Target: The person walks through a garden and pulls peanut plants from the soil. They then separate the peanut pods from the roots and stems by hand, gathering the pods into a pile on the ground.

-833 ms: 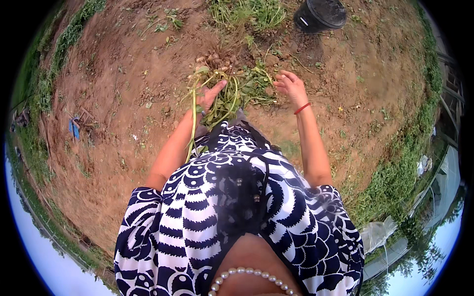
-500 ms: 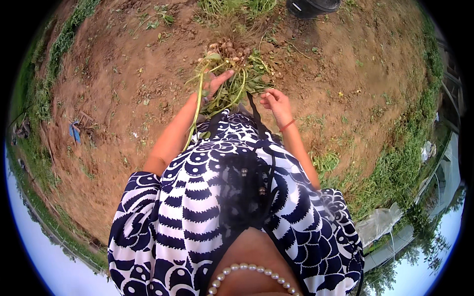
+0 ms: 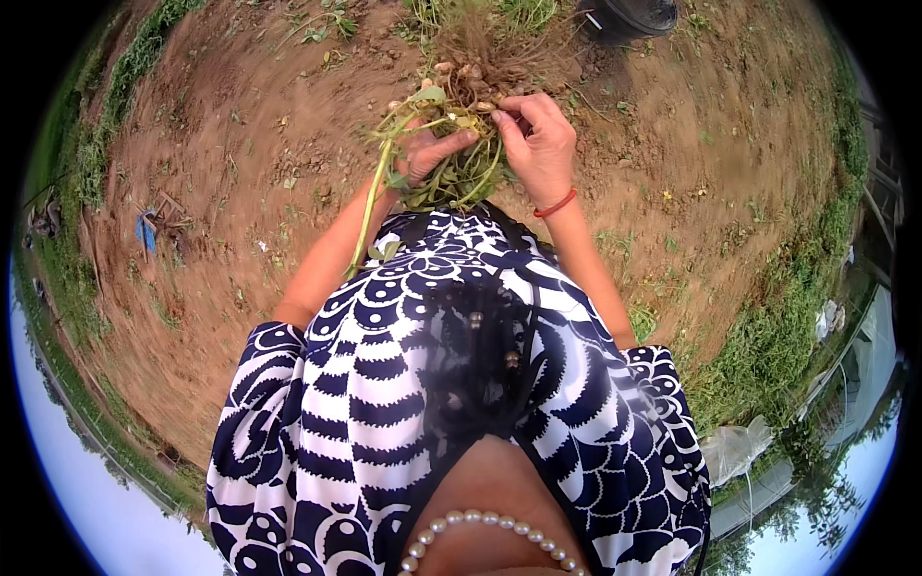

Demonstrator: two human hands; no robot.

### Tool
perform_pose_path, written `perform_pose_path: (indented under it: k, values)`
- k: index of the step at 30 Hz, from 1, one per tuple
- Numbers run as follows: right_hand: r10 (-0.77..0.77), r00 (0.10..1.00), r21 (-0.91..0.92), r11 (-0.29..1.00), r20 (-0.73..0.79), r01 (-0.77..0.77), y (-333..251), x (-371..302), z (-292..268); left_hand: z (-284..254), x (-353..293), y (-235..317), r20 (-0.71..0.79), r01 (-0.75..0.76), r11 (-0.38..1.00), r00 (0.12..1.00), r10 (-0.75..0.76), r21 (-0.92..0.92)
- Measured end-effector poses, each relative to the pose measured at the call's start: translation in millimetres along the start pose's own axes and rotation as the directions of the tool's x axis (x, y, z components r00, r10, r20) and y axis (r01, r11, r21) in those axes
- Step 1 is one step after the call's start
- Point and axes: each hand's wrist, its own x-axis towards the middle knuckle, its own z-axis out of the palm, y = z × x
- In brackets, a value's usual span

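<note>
Brown pods [image 3: 469, 73] remain on the plant [image 3: 466, 182] the left hand [image 3: 424, 156] grips. The right hand [image 3: 544, 144] pinches one pod [image 3: 485, 107], apparently unpicked.

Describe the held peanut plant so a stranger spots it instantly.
Just above the patterned garment is the left hand. It grips the peanut plant, with the right hand at its pale pods. Unlike the greenery at the top edge, this one is in hand, brown roots exposed.

From my end I see open soil [image 3: 691, 240] for a sideways pass right of the right hand [image 3: 544, 146]; ahead, the root tangle [image 3: 495, 48] blocks me, with the black bucket [image 3: 624, 21] beyond to the right, and a long stem [image 3: 381, 171] hangs beside the left forearm [image 3: 336, 246].
</note>
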Motion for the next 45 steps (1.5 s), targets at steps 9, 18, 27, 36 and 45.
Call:
perform_pose_path:
  k: [9,18,27,36,45]
  values:
    - [-0.162,0.966,-0.429,0.872,0.2,0.235,-14,6,21,0,-23,-11,-0.19,-0.262,0.86,0.962,0.196,-0.438]
    - [0.009,0.944,-0.497,0.852,0.329,0.165,-34,13,43,-25,-33,-17,-0.188,-0.117,0.949,0.966,0.178,0.294]
    - [-0.193,0.907,-0.15,0.953,0.374,0.264,-33,29,68,-33,-49,-14,-0.379,-0.3,0.913,0.907,0.183,-0.276]
    - [-0.31,0.769,-0.198,0.851,0.558,0.487,-42,25,72,-45,-60,-26,-0.4,-0.12,0.965,0.916,0.018,-0.233]
    - [-0.433,0.766,-0.168,0.81,0.475,0.562,-52,14,90,-45,-57,-48,-0.397,-0.185,0.938,0.916,0.057,-0.292]
